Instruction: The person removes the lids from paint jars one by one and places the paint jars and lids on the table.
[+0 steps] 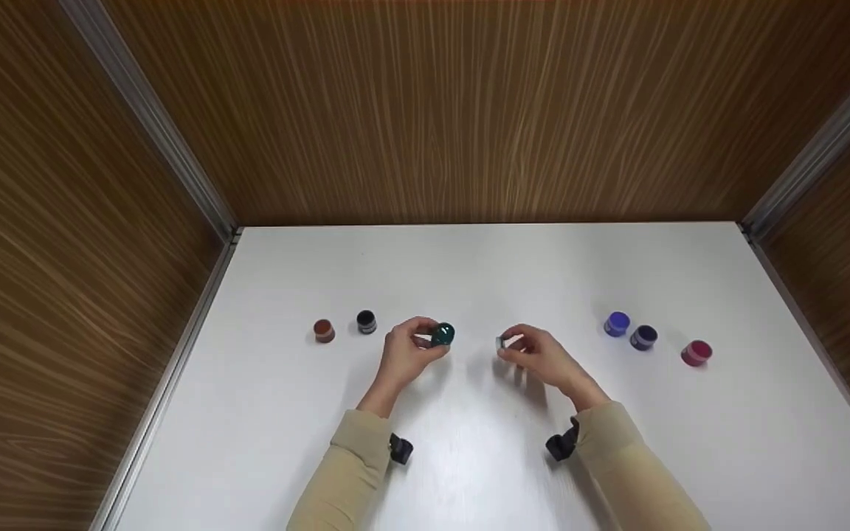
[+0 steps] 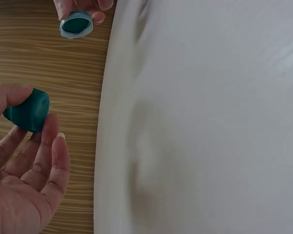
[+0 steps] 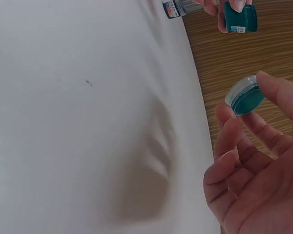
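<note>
My left hand [image 1: 409, 352] pinches a small teal-green paint jar [image 1: 443, 334] between thumb and fingers, above the white table. In the left wrist view the jar [image 2: 30, 111] shows its green side and base. My right hand [image 1: 539, 357] pinches a round jar lid [image 1: 500, 344] by its edge, a short way to the right of the jar. The lid [image 3: 245, 96] is clear at the rim, with green paint on its inner face, as the right wrist view shows. Jar and lid are apart.
To the left on the table [image 1: 469, 273] stand a red-brown paint jar [image 1: 324, 331] and a black one [image 1: 367, 321]. On the right are a blue-violet jar [image 1: 617, 324], a dark purple jar [image 1: 644, 338] and a crimson jar [image 1: 696, 352]. Wood-grain panels [image 1: 484, 110] enclose the table.
</note>
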Motion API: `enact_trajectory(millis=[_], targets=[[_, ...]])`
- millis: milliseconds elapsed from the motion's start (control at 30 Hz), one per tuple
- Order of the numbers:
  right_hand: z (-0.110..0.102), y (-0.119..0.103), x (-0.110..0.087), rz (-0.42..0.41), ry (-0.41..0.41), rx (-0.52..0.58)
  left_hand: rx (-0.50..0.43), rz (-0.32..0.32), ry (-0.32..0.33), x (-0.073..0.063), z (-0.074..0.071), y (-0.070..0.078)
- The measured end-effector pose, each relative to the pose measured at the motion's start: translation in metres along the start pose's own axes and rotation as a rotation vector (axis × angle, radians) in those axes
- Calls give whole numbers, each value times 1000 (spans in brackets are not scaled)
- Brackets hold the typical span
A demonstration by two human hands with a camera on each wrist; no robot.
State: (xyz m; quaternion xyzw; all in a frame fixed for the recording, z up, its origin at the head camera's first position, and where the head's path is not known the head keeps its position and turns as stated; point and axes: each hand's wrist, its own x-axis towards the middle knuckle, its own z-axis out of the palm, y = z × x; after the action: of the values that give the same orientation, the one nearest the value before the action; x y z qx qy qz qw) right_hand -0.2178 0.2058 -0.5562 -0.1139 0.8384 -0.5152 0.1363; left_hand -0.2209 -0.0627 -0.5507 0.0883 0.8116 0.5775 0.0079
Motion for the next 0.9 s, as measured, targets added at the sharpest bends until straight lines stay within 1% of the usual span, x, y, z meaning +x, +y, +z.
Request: enact_trajectory(millis=[133, 300, 433, 600, 700, 900], targets=[[0, 2, 8, 69, 9, 21, 7, -43, 7, 12, -2, -1], [0, 3, 23, 95, 41, 35, 19, -67, 18, 27, -3, -7], [1, 4, 33, 122, 66, 36, 27, -86, 23, 37, -3, -12], [3, 3, 41, 167, 78, 22, 17, -145, 35, 45, -3, -19], [5, 4, 46, 180, 77, 13, 6, -166, 17, 49, -3, -21], [13, 4, 53, 187, 70, -35, 34, -168, -42, 54, 1, -25]])
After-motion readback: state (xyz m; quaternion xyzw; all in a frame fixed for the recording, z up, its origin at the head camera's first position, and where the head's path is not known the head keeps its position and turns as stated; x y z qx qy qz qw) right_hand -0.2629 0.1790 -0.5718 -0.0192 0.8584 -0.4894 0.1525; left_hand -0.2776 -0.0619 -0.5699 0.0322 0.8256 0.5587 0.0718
